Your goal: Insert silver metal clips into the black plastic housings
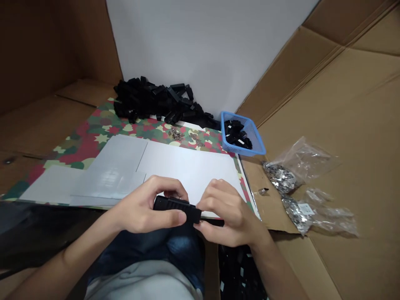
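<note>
A black plastic case (pixel 178 208), long and boxy with ribs along one face, is held up at the front edge of the table. My left hand (pixel 150 208) grips its left and middle part, thumb across the near face and fingers behind. My right hand (pixel 225 212) pinches the right end between thumb and fingers. Anything small under the right fingertips is too hidden to make out. Beneath the hands lie white sheets (pixel 187 164) on a camouflage-patterned cloth (pixel 90 143).
A heap of black plastic pieces (pixel 156 100) lies along the back wall. Right of it stands a blue basket (pixel 258 143) with more. Small metal parts (pixel 176 134) lie on the cloth. Clear bags of metal pieces (pixel 283 177) rest on the right. Cardboard walls (pixel 353 121) flank the table.
</note>
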The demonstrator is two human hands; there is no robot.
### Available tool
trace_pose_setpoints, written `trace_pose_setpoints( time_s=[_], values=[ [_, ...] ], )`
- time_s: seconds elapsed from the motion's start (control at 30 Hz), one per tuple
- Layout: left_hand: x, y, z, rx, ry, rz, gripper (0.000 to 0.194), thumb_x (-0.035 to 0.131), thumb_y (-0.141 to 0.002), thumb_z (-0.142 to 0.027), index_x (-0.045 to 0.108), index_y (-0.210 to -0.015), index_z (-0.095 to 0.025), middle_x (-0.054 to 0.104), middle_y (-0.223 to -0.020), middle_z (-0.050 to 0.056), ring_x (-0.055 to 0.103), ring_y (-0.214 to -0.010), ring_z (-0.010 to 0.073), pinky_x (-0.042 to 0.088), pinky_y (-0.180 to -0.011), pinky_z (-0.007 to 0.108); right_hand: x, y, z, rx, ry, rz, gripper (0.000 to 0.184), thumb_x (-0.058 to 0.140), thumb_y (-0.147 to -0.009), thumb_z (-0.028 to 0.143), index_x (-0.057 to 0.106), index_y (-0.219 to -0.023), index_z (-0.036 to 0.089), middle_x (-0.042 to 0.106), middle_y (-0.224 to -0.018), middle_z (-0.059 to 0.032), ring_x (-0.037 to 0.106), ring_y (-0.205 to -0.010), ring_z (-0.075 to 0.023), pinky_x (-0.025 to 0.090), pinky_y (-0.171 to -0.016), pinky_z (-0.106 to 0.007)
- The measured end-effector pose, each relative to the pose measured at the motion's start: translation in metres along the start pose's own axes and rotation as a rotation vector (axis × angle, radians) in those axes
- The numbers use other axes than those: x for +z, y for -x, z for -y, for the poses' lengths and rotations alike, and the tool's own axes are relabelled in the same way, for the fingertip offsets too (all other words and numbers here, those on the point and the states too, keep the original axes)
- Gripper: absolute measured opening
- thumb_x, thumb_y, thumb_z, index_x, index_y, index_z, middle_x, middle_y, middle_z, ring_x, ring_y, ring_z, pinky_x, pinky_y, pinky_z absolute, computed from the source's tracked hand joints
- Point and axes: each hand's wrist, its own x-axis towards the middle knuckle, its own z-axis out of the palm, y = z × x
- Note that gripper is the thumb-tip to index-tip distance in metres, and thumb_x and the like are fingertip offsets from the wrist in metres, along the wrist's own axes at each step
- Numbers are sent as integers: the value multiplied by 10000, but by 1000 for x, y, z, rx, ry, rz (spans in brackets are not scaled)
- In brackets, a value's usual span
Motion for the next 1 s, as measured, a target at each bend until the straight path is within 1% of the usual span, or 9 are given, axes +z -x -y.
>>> trace_pose_setpoints(
  time_s=[0.27, 0.43, 0.53, 0.63, 0.73, 0.83, 0.9, 0.97, 1.0],
  values=[
    [-2, 0, 5, -29, 54, 28, 93, 663, -712, -220, 637, -770, -153, 558, -681, -48, 472, -648, 102, 361, -612, 218, 1, -7, -17, -174, -157, 49, 165, 534, -881, 182, 519, -717, 193, 458, -604, 24, 367, -538, -131, 334, -527, -279],
    [-3, -1, 5, -60, 93, 63, 90, 663, -700, -220, 631, -752, -154, 533, -671, -52, 447, -637, 98, 346, -601, 221, 2, -9, -18, -181, -172, 69, 204, 518, -899, 203, 511, -695, 202, 423, -595, 31, 357, -539, -133, 335, -529, -280],
    [-5, -2, 4, -79, 114, 88, 106, 668, -704, -241, 629, -745, -152, 511, -651, -55, 430, -620, 94, 333, -588, 222, -3, -8, -18, -153, -200, 88, 169, 530, -912, 222, 523, -746, 197, 475, -612, 25, 407, -559, -133, 354, -547, -282],
    [-7, -4, 4, -72, 118, 69, 124, 666, -720, -264, 628, -763, -154, 512, -652, -55, 431, -610, 94, 332, -582, 223, -11, -3, -23, -64, -229, 123, 136, 547, -941, 317, 549, -894, 189, 587, -724, -9, 514, -650, -146, 405, -614, -292],
    [-7, -5, 5, -60, 88, 33, 127, 657, -735, -277, 616, -759, -159, 526, -660, -50, 444, -617, 100, 341, -592, 225, -10, 4, -28, 105, -317, 109, 340, 511, -937, 518, 520, -1073, 207, 608, -817, -20, 573, -725, -154, 459, -670, -292],
    [-1, -6, 7, -57, 3, -9, 128, 650, -741, -277, 588, -742, -165, 536, -680, -37, 457, -650, 114, 359, -621, 232, 2, 12, -28, 286, -389, 125, 542, 515, -856, 670, 486, -1165, 225, 611, -863, -18, 607, -764, -167, 493, -692, -292],
    [1, -10, 10, -28, -50, -17, 168, 653, -745, -318, 582, -787, -172, 545, -713, -26, 473, -682, 130, 385, -649, 244, 11, 17, -28, 384, -378, 108, 444, 539, -882, 596, 510, -1137, 233, 614, -882, -18, 620, -786, -173, 499, -701, -286],
    [-5, -21, 15, 10, -82, 10, 311, 646, -761, -414, 588, -961, -184, 583, -804, -5, 514, -726, 150, 429, -675, 260, 17, 23, -33, 460, -340, 0, 244, 534, -917, 420, 540, -1085, 244, 611, -882, -12, 619, -790, -166, 501, -696, -266],
    [-13, -30, 19, 3, -124, -15, 398, 626, -777, -465, 571, -1064, -195, 605, -861, 7, 541, -748, 160, 452, -680, 267, 19, 27, -37, 481, -313, -71, 191, 537, -907, 349, 550, -1068, 248, 610, -884, -9, 617, -792, -162, 503, -700, -258]
  ],
)
